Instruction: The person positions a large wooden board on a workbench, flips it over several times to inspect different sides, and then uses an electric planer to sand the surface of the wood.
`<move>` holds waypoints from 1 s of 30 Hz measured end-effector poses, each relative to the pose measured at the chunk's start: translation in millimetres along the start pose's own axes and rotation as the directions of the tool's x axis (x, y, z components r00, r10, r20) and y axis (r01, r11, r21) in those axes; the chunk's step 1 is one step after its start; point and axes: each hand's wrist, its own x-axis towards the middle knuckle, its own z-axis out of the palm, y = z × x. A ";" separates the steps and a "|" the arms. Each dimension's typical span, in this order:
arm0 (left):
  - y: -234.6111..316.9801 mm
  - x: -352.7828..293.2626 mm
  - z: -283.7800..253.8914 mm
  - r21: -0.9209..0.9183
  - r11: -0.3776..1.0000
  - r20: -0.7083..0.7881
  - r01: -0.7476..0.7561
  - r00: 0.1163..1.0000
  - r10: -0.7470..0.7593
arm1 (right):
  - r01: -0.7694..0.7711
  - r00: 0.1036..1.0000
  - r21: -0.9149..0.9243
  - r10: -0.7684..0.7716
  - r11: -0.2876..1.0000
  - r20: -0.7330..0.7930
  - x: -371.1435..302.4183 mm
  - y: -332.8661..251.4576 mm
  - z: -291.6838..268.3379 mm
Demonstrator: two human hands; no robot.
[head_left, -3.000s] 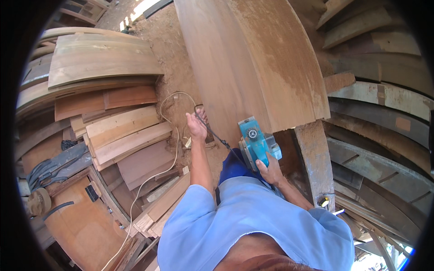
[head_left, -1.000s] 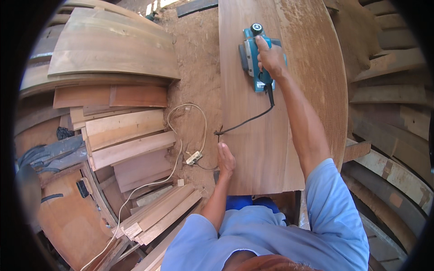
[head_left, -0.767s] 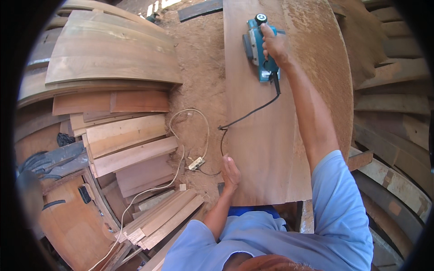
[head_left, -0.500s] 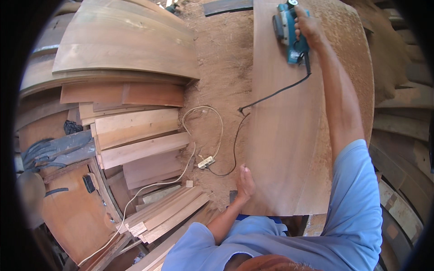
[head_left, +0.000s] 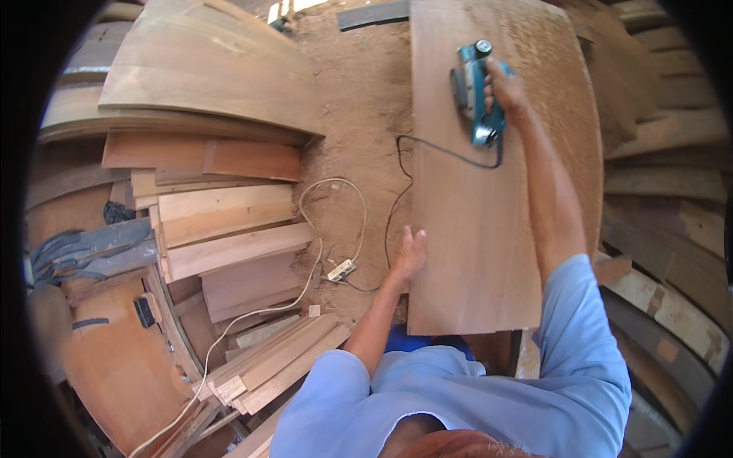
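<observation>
A wide wooden panel (head_left: pixel 466 244) lies lengthwise before me, shavings scattered over its right part. Toward its far end, my right hand (head_left: pixel 502 88) is wrapped around the handle of a teal electric planer (head_left: pixel 472 95), which rests on the panel surface. A black power cord (head_left: pixel 458 156) trails from the tool's rear over the panel's left edge. Along that edge, at the nearer part, my left hand (head_left: pixel 410 253) is open, fingers pointing away from me; whether it touches the edge is hard to tell.
On the ground to the left lies a white socket strip (head_left: pixel 341 269) with a looped pale extension cable (head_left: pixel 365 221). Stacked boards (head_left: pixel 229 210) and large panels (head_left: pixel 206 72) fill the left side. More timber (head_left: pixel 664 320) lines the right. Shavings cover the ground between.
My right hand has drawn the planer back toward me over the panel, and its cord sags into a different curve. My left hand has shifted farther forward along the left edge.
</observation>
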 end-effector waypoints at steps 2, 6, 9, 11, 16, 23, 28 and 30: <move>-6.0 3.1 0.8 -0.011 0.998 -0.002 -0.054 0.999 0.054 | -0.021 0.999 0.048 0.022 0.999 -0.032 -54.5 16.4 -5.8; -13.2 -5.3 0.3 -0.103 0.985 0.055 -0.139 0.988 0.145 | -0.105 0.994 0.024 0.105 0.994 -0.024 -154.9 65.7 -26.2; -56.4 -2.0 1.7 -0.118 0.975 0.091 -0.189 0.976 0.200 | -0.051 0.998 0.010 0.050 0.999 0.037 -244.5 95.1 -37.6; -53.7 -18.7 5.3 0.034 0.979 0.028 -0.202 0.979 0.201 | -0.111 0.993 -0.037 0.112 0.993 0.035 -296.7 120.5 -48.5; -67.8 -54.9 8.2 0.128 0.947 -0.018 -0.294 0.954 0.298 | -0.158 0.986 -0.110 0.163 0.981 0.031 -438.2 193.2 -60.0; -105.0 -137.8 18.5 0.577 0.751 -0.211 -0.320 0.830 0.516 | -0.037 0.999 -0.259 0.043 0.965 0.016 -600.8 249.7 -76.2; -133.5 -153.1 15.1 0.545 0.819 -0.407 -0.178 0.798 0.445 | -0.047 0.999 -0.268 0.046 0.962 -0.011 -599.0 252.2 -73.0; -119.4 -153.9 15.4 0.497 0.857 -0.432 -0.136 0.818 0.380 | -0.026 1.000 -0.292 0.020 0.956 -0.022 -581.2 254.6 -73.1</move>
